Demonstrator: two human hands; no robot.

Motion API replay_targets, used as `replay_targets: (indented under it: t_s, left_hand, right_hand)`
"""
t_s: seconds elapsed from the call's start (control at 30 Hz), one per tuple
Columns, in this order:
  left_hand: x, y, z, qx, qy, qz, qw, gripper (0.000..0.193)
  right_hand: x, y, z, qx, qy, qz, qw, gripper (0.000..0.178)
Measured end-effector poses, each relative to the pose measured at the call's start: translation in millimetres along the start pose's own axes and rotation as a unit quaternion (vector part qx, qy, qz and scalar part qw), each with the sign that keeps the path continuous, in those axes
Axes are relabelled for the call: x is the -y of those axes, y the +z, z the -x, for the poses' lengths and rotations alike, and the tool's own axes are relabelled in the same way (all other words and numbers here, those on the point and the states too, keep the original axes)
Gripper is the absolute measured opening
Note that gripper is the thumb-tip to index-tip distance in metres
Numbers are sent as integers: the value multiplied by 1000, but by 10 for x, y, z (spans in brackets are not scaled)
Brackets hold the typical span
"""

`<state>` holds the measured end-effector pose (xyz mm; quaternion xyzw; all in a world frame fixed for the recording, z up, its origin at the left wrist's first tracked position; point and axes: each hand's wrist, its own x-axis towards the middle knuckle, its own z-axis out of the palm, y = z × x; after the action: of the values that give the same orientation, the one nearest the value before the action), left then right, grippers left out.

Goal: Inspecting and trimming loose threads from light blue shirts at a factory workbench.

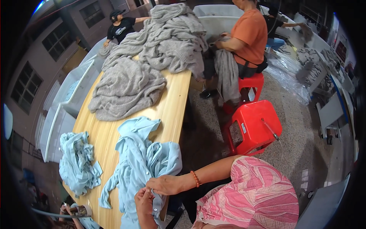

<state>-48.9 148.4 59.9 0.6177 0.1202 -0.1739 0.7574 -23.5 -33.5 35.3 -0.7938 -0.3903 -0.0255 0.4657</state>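
Observation:
A light blue buttoned knit garment (131,179) lies bunched along the near edge of the wooden table. My right hand (166,184), with an orange bead bracelet at its wrist, pinches the button edge of this garment. Just below, my left hand (144,201) has its fingers closed on the same edge, its fingertips near those of the right. Small round buttons show on the cloth beside both hands. Whatever lies between the fingertips is too small to make out. To the left sits a second crumpled light blue garment pile (78,162).
Grey knit garments (127,87) heap up on the far part of the table (173,103). Pale bins (57,129) line its left side. To the right stand a red stool (253,124) and a seated person in orange (249,34). Other people work at the far and lower left.

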Motion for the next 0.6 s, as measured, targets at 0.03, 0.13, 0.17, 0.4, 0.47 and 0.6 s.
replay_targets:
  t_s: [0.03,0.13,0.17,0.4,0.47,0.6]
  left_hand:
    - [11,-5,-5,-13,-14,-8,1000,9]
    - [31,-21,-17,2,-17,3,1000,10]
    - [37,-20,-17,6,-12,1,1000,12]
    - [62,45,99,-12,52,-65,996,15]
    - [92,81,139,-6,118,-111,987,21]
    - [126,92,154,-112,115,-308,938,8]
  right_hand:
    - [-11,16,7,-15,-8,0,1000,25]
    - [-50,52,25,35,0,75,997,24]
    - [-66,56,33,32,-6,83,996,22]
    - [-162,42,1,34,-13,77,996,19]
    - [-171,33,-2,48,-18,78,996,19]
    - [-171,41,-28,4,-69,69,995,14]
